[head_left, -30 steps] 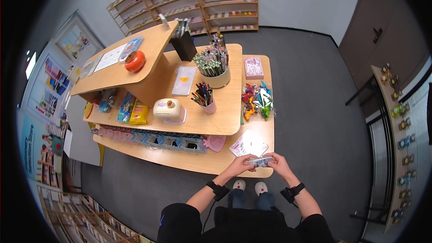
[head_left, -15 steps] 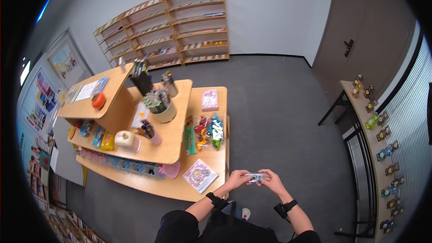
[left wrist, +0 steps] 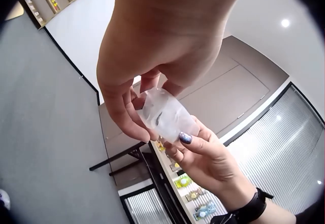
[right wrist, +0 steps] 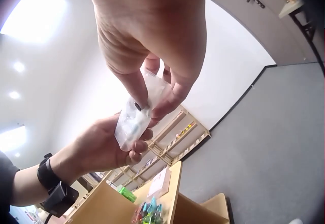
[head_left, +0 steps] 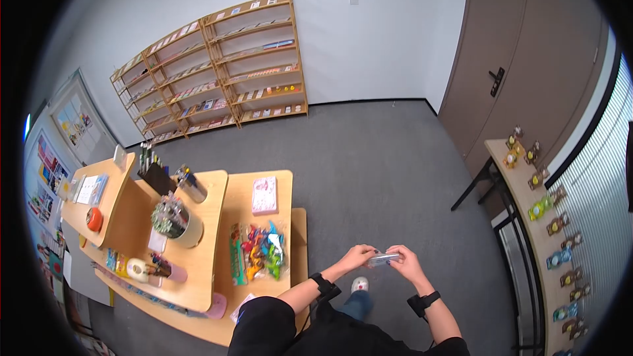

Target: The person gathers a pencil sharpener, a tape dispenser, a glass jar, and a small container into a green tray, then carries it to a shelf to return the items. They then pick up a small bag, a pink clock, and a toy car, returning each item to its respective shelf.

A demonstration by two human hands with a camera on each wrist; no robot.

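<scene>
A small, see-through plastic packet [head_left: 384,260] is held between both hands in front of the body, above the grey floor. The left hand [head_left: 356,258] pinches one end of it, and the right hand [head_left: 407,264] grips the other. Seen from the left wrist, the packet [left wrist: 167,116] looks cloudy white with a small dark mark. Dark, glittery polish shows on the right thumb pressing its edge. In the right wrist view the packet [right wrist: 133,125] appears tilted, with faint bluish contents inside and the left fingers curled around its lower end.
To the left is a tiered wooden display table [head_left: 214,250] bearing a bag of colourful toy figures [head_left: 264,250], a pink box [head_left: 264,195] and a planter [head_left: 188,229]. A narrow table [head_left: 521,211] lined with several figurines stands right. Wooden shelves [head_left: 217,59] and a brown door [head_left: 508,59] lie beyond.
The view has turned and moved right, so the display table slides left and the hands are now over floor. The packet has tipped from showing its broad face to nearly edge-on.
</scene>
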